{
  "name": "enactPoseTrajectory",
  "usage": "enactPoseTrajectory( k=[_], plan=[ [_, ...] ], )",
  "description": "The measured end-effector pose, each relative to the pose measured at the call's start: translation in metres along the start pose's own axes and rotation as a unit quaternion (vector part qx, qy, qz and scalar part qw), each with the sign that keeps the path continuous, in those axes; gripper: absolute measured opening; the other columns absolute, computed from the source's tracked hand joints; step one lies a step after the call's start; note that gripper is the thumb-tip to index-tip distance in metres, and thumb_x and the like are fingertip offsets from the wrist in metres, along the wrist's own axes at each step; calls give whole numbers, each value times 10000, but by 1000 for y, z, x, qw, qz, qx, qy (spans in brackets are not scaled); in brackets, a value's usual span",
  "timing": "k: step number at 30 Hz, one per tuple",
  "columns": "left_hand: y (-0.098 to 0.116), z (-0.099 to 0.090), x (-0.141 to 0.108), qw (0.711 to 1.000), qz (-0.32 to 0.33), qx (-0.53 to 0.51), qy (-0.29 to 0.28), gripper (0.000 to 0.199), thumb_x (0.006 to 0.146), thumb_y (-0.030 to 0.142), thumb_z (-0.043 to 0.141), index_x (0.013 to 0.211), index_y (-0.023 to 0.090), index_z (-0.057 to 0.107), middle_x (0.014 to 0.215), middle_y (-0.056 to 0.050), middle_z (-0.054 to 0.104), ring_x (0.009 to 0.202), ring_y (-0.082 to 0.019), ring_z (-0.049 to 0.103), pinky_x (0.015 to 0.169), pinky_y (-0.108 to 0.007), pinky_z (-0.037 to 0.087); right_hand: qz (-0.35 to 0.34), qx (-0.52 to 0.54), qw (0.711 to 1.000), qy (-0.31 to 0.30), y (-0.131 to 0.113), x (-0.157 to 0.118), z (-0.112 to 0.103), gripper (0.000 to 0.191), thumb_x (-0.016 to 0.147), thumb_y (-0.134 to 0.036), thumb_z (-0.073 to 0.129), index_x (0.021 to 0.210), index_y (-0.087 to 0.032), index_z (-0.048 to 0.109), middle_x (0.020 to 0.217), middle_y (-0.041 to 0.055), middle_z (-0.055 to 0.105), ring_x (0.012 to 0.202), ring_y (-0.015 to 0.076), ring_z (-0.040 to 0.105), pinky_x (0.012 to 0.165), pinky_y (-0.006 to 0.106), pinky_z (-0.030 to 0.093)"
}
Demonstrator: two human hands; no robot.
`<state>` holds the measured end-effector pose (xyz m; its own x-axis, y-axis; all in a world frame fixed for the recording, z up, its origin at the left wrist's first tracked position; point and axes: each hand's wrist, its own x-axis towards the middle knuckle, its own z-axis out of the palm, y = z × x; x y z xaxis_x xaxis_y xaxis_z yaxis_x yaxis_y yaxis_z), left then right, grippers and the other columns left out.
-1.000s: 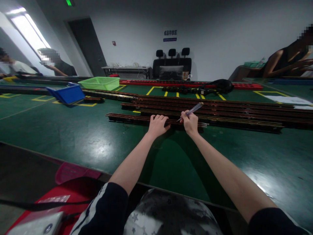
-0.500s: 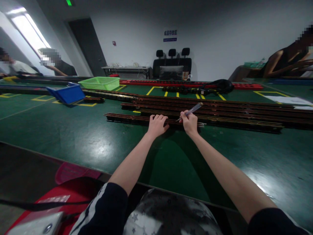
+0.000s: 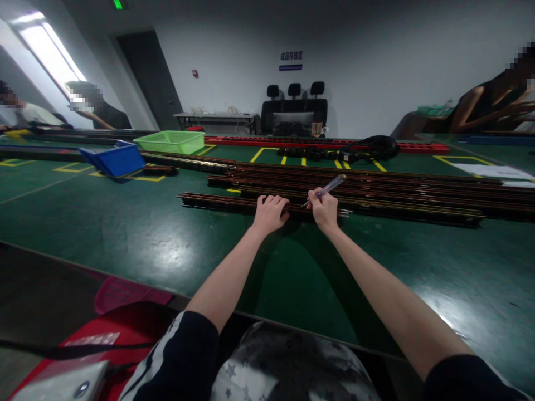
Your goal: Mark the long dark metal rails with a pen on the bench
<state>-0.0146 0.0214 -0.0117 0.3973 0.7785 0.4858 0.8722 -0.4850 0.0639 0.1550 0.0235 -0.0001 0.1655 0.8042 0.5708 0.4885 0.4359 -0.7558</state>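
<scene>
A short bundle of long, thin dark strips [image 3: 221, 201] lies in front of me on the green table. My left hand [image 3: 271, 214] is closed around its middle, thumb on the near side. My right hand [image 3: 324, 210], over the right part of the bundle, grips a clear-handled screwdriver-like tool [image 3: 332, 184]. The tool's thin tip points down and left at the strips, between my hands. Whether it touches them is too small to tell. Just behind lie longer dark strips [image 3: 401, 192] with reddish and yellowish edges.
A blue bin [image 3: 119, 160] and a green basket [image 3: 171, 142] stand at the back left. A black cable coil [image 3: 382, 146] rests near a red rail [image 3: 426, 147]. White papers [image 3: 493, 171] lie right. People sit at both far sides.
My left hand has shifted very slightly to the right along the strips. My right hand and the tool stay in nearly the same place.
</scene>
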Motion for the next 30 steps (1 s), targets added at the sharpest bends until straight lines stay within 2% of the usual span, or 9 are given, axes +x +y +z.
enactPoseTrajectory(
  k=[12, 25, 30],
  plan=[
    [-2, 0, 1, 1000, 0, 5, -3, 333, 837, 223, 490, 1155, 215, 588, 1154, -61, 647, 1074, -252, 543, 988, -457, 301, -12, 3, 1000, 8, -1, 0, 0, 327, 849, -424, 461, 620, -197, 519, 506, 22, 576, 495, 179, 576, 585, 290, 437],
    [-2, 1, 0, 1000, -9, -2, 11, 367, 818, 115, 442, 1135, 208, 601, 1138, -56, 650, 1071, -229, 547, 996, -438, 301, -1, 5, 1000, 3, -4, -1, -1, 430, 862, -542, 449, 632, -188, 531, 529, 33, 579, 501, 165, 568, 558, 282, 448],
    [-2, 1, 0, 1000, -16, 2, 12, 412, 790, 62, 433, 1134, 210, 606, 1140, -53, 650, 1081, -227, 543, 995, -435, 301, 2, 12, 1000, -3, -2, -1, 0, 387, 860, -499, 458, 644, -187, 532, 539, 35, 585, 507, 175, 577, 560, 290, 445]
  ],
)
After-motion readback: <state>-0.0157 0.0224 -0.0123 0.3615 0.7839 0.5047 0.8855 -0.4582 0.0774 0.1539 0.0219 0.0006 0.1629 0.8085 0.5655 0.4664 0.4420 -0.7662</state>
